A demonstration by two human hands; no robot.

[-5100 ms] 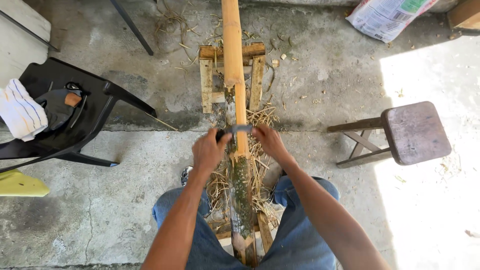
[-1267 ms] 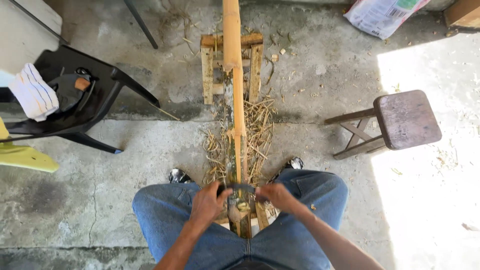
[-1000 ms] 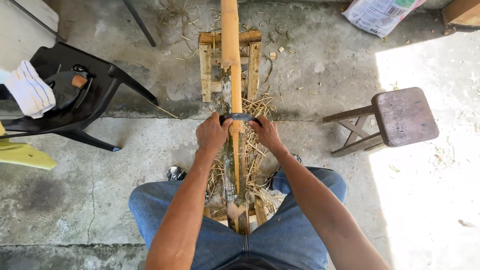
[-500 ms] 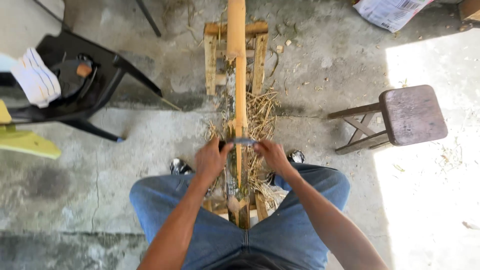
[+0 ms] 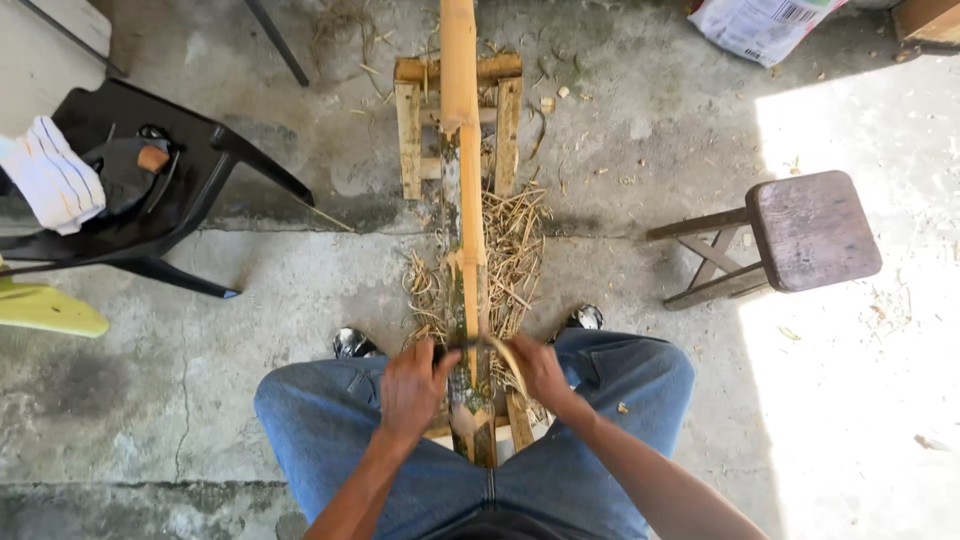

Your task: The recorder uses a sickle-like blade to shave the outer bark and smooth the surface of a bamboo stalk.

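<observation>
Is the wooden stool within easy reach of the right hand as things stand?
Probably yes: the wooden stool stands to the right with bare floor between, but the right hand is gripping the blade on the bamboo pole.

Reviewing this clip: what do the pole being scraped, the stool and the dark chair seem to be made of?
The pole looks like bamboo: straight, pale tan where stripped, mottled green skin nearer the hands, fibrous shavings alongside. The stool appears to be dark, worn wood with visible grain and crossed braces. The chair seems moulded black plastic, smooth and slightly glossy, though painted metal cannot be excluded.
</observation>
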